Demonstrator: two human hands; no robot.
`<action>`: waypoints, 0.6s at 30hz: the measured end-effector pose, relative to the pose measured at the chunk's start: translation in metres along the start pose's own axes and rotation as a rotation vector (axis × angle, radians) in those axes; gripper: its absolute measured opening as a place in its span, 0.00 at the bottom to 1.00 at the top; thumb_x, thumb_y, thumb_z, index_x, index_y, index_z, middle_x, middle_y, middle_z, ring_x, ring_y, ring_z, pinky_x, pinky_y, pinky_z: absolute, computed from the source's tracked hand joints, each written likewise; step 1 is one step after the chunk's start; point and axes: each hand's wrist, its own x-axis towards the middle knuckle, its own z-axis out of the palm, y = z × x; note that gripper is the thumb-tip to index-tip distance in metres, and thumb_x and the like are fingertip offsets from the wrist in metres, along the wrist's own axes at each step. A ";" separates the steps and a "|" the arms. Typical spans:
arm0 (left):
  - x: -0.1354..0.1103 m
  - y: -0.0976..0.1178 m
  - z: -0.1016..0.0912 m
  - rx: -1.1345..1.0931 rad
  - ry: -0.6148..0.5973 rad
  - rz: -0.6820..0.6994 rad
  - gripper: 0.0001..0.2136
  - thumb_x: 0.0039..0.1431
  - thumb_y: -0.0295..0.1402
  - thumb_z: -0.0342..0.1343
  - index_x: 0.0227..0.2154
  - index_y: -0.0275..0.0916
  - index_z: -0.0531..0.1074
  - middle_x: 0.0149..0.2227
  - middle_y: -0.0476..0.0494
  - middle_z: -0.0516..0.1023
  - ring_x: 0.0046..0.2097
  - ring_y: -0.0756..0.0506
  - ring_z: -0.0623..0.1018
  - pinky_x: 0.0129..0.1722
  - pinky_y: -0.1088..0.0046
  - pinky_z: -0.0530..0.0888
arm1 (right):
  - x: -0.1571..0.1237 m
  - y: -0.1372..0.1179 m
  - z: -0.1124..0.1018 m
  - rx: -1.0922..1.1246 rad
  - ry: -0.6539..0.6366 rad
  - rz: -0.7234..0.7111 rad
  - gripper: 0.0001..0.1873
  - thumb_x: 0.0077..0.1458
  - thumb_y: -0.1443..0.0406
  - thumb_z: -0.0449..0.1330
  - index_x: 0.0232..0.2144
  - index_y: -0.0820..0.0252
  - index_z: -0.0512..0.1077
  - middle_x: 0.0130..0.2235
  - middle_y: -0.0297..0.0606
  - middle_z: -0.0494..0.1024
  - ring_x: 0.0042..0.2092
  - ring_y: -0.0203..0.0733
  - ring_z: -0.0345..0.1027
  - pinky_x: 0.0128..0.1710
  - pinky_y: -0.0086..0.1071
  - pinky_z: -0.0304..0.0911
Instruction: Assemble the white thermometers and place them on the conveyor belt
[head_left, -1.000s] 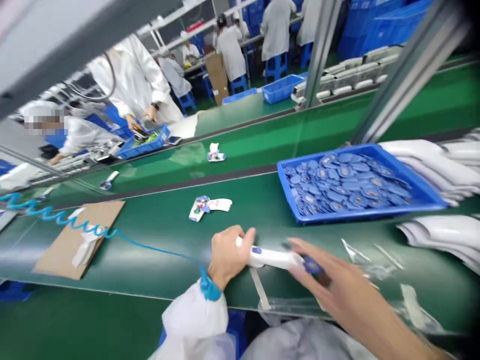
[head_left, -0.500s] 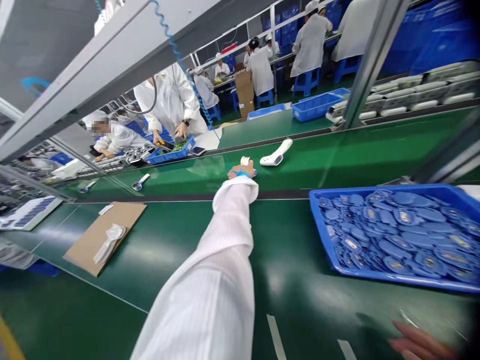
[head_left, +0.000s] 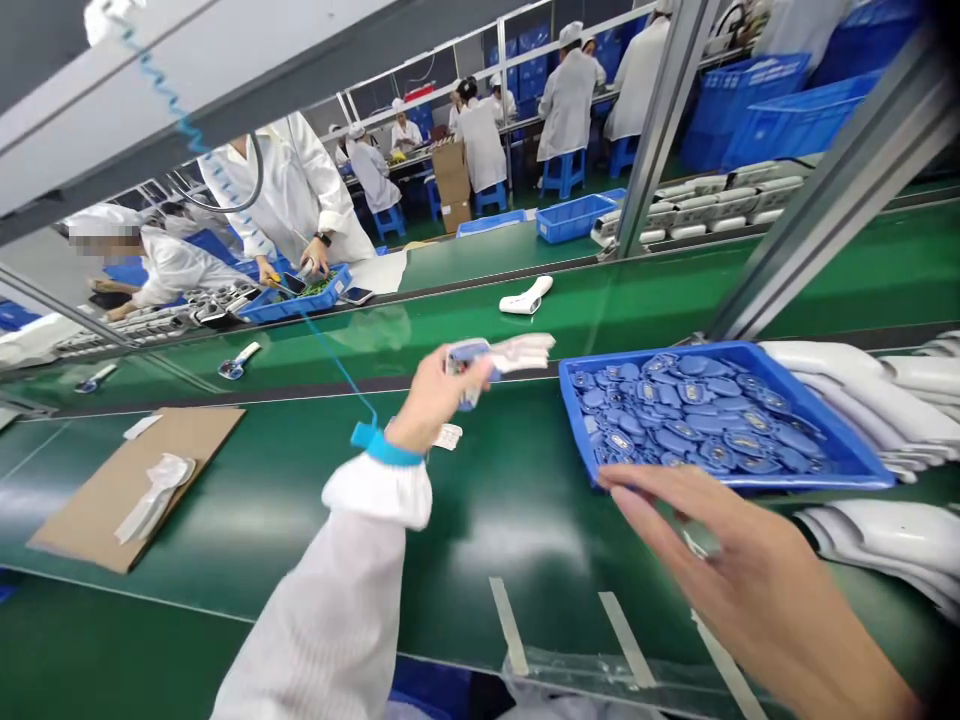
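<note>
Well left of the blue tray (head_left: 855,460), a white shell (head_left: 154,497) lies on a cardboard sheet (head_left: 90,490). Closer to the tray's left side, the left hand (head_left: 439,390) grasps a white-and-blue part (head_left: 519,353) in mid-air, its pale end towards the tray; the step looks like carrying, and the next move seems to call for a steady hold sparing the exposed insides. Beyond the tray's left end, a white casing (head_left: 529,297) rests on the far belt (head_left: 645,300). The right hand (head_left: 739,560), loosely spread with nothing visible in it, hangs before the tray; rim contact is unclear.
</note>
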 end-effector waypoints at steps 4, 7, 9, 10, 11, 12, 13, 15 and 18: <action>-0.099 -0.010 0.025 0.072 -0.176 0.126 0.11 0.57 0.35 0.66 0.41 0.38 0.75 0.36 0.45 0.79 0.37 0.47 0.76 0.37 0.73 0.70 | 0.020 -0.021 0.012 0.026 0.057 -0.125 0.12 0.68 0.59 0.55 0.46 0.53 0.77 0.46 0.38 0.82 0.48 0.45 0.75 0.49 0.42 0.70; -0.140 -0.019 0.040 0.103 -0.232 0.102 0.10 0.57 0.35 0.66 0.39 0.40 0.73 0.32 0.49 0.77 0.34 0.47 0.74 0.35 0.73 0.69 | 0.012 -0.031 0.018 -0.008 -0.056 -0.148 0.10 0.68 0.60 0.56 0.40 0.53 0.78 0.43 0.37 0.80 0.44 0.44 0.73 0.45 0.39 0.66; -0.153 -0.024 0.046 0.159 -0.233 0.122 0.08 0.59 0.35 0.64 0.38 0.41 0.73 0.33 0.49 0.76 0.34 0.47 0.73 0.35 0.72 0.67 | 0.002 -0.039 0.014 -0.072 -0.100 -0.151 0.13 0.69 0.61 0.55 0.34 0.54 0.76 0.38 0.36 0.80 0.39 0.43 0.71 0.41 0.39 0.62; -0.156 -0.027 0.048 0.215 -0.204 0.143 0.06 0.60 0.34 0.63 0.38 0.41 0.73 0.34 0.48 0.77 0.35 0.46 0.73 0.35 0.72 0.67 | -0.004 -0.043 0.010 -0.111 -0.085 -0.164 0.15 0.70 0.61 0.53 0.32 0.54 0.74 0.36 0.35 0.79 0.37 0.42 0.69 0.39 0.39 0.60; -0.159 -0.029 0.049 0.278 -0.162 0.156 0.05 0.61 0.33 0.62 0.38 0.42 0.73 0.35 0.48 0.77 0.35 0.46 0.73 0.36 0.71 0.66 | -0.009 -0.045 0.005 -0.148 -0.055 -0.178 0.16 0.70 0.61 0.51 0.31 0.55 0.73 0.36 0.35 0.79 0.36 0.42 0.69 0.38 0.39 0.57; -0.161 -0.032 0.050 0.323 -0.122 0.150 0.04 0.62 0.33 0.61 0.38 0.42 0.73 0.35 0.47 0.77 0.36 0.45 0.73 0.36 0.70 0.66 | -0.014 -0.043 0.000 -0.181 -0.023 -0.185 0.16 0.71 0.61 0.50 0.32 0.55 0.73 0.35 0.35 0.78 0.36 0.42 0.68 0.37 0.39 0.56; -0.161 -0.035 0.050 0.333 -0.094 0.121 0.04 0.62 0.33 0.60 0.38 0.42 0.73 0.36 0.46 0.78 0.37 0.45 0.74 0.37 0.70 0.66 | -0.019 -0.037 -0.004 -0.210 -0.007 -0.174 0.16 0.71 0.59 0.50 0.32 0.55 0.72 0.36 0.36 0.78 0.37 0.42 0.68 0.37 0.39 0.56; -0.162 -0.042 0.049 0.212 -0.099 0.015 0.06 0.61 0.35 0.61 0.39 0.40 0.74 0.37 0.45 0.79 0.38 0.45 0.75 0.39 0.69 0.68 | -0.033 -0.014 -0.008 -0.270 -0.024 -0.092 0.17 0.70 0.55 0.50 0.33 0.54 0.71 0.35 0.37 0.77 0.37 0.44 0.69 0.37 0.39 0.57; -0.163 -0.049 0.047 -0.099 -0.181 -0.161 0.13 0.59 0.39 0.63 0.43 0.38 0.74 0.39 0.42 0.79 0.37 0.46 0.76 0.36 0.71 0.70 | -0.061 0.039 -0.006 -0.475 -0.068 0.046 0.23 0.69 0.50 0.48 0.28 0.54 0.70 0.30 0.40 0.75 0.32 0.47 0.68 0.30 0.38 0.54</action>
